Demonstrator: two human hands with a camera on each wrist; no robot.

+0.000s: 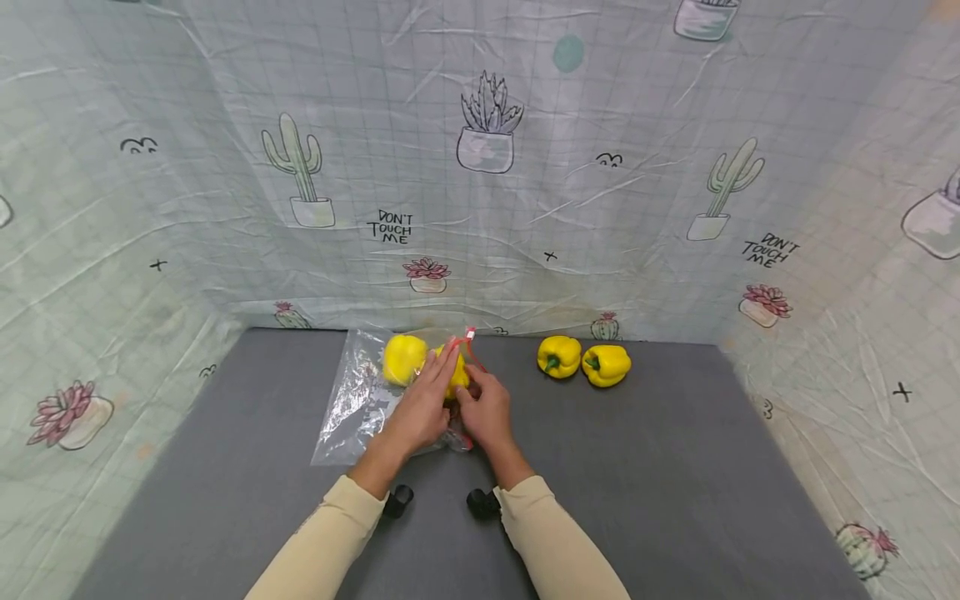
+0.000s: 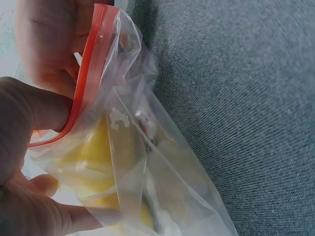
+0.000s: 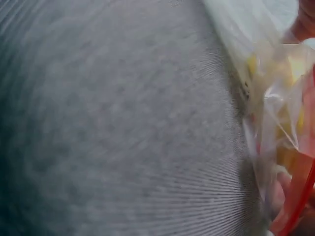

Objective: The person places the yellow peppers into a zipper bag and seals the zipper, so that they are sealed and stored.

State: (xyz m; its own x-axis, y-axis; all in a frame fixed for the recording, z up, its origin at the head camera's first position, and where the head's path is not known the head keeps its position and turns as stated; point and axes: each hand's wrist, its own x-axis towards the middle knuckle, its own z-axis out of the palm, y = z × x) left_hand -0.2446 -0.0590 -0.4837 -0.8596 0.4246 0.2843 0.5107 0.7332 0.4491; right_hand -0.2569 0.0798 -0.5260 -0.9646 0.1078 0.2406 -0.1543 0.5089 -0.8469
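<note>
A clear zip bag (image 1: 358, 392) with a red zip edge (image 2: 84, 81) lies on the grey table, its mouth facing right. One yellow bell pepper (image 1: 403, 358) is inside it; a second bell pepper (image 1: 457, 377) sits at the mouth, between the hands. My left hand (image 1: 420, 408) reaches over the bag with long, fairly straight fingers, and in the left wrist view its thumb hooks the zip edge while other fingers touch the film. My right hand (image 1: 487, 410) holds the second pepper from the right; its fingertips (image 3: 279, 192) show behind the film.
Two more yellow bell peppers, a left one (image 1: 558, 357) and a right one (image 1: 606, 365), lie side by side at the table's back, right of the bag. A cactus-print curtain (image 1: 525, 217) borders the table behind and on both sides. Black wrist cameras (image 1: 399, 500) sit under the wrists.
</note>
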